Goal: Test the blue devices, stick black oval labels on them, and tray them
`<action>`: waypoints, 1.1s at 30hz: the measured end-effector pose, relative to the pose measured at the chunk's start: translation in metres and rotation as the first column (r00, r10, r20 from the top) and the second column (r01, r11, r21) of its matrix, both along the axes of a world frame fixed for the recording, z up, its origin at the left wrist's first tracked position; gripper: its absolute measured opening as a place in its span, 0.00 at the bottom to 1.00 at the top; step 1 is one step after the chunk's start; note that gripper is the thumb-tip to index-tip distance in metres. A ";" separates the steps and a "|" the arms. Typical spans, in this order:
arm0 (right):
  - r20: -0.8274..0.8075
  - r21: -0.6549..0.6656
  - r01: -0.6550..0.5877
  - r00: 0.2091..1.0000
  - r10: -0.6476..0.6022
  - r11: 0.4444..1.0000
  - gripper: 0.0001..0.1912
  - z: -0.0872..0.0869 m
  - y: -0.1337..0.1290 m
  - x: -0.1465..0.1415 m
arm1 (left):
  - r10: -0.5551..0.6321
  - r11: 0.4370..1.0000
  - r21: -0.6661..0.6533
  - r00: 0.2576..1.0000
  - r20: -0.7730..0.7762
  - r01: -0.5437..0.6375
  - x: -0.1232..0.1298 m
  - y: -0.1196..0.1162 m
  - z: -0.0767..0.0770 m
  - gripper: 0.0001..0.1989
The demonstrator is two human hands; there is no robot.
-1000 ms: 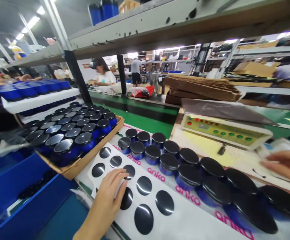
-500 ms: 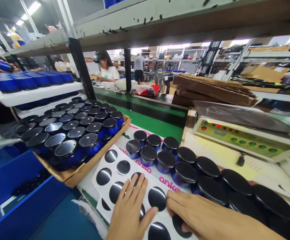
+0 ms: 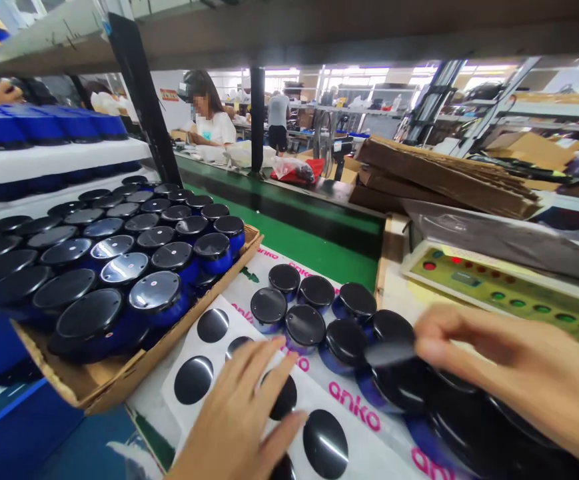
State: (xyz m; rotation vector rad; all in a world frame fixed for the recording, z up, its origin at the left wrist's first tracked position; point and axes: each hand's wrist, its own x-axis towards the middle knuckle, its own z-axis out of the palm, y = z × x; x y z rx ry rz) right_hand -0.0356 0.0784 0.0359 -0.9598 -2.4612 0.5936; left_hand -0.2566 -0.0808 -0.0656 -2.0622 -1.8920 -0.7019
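Note:
My left hand (image 3: 249, 407) lies with fingers spread over a white sheet (image 3: 182, 417) of round black stickers, covering some of them. Uncovered on that sheet are a sticker (image 3: 325, 443) to the right of my thumb and others at its left side. My right hand (image 3: 514, 373) pinches a round black sticker (image 3: 392, 353), blurred by motion, by its edge. It hangs over two rows of blue containers with black round tops, close above one black top (image 3: 404, 387). Nearer the left end of the rows stands another blue container (image 3: 305, 327).
At left, a cardboard tray (image 3: 169, 333) holds many more blue containers. A control box (image 3: 509, 293) with buttons sits at right. Behind are a green belt (image 3: 319, 233) and stacked flat cardboard (image 3: 439, 177). A shelf beam (image 3: 294, 40) crosses overhead; a person (image 3: 212, 120) sits beyond.
My right hand has lifted from the sheet and moved right and up over the containers with a black sticker. My left hand stays on the sheet. The view has shifted.

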 end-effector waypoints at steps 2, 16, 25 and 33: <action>-0.064 -0.160 -0.062 0.997 0.053 0.985 0.20 0.003 0.018 -0.034 | 0.064 0.998 -0.018 0.998 0.005 -0.064 -0.010 0.021 0.021 0.26; -0.166 -0.361 -0.015 0.985 -0.049 0.932 0.19 -0.061 0.024 -0.084 | -0.025 0.993 -0.111 0.986 0.164 0.043 -0.028 0.074 0.012 0.36; -0.107 -0.260 -0.025 0.994 -0.003 0.965 0.16 -0.065 0.024 -0.083 | -0.038 0.995 -0.088 0.983 0.179 0.055 -0.028 0.074 0.009 0.34; -0.053 -0.090 -0.020 0.998 0.016 0.996 0.13 -0.066 0.021 -0.087 | -0.039 0.994 -0.097 0.986 0.162 0.055 -0.028 0.074 0.008 0.35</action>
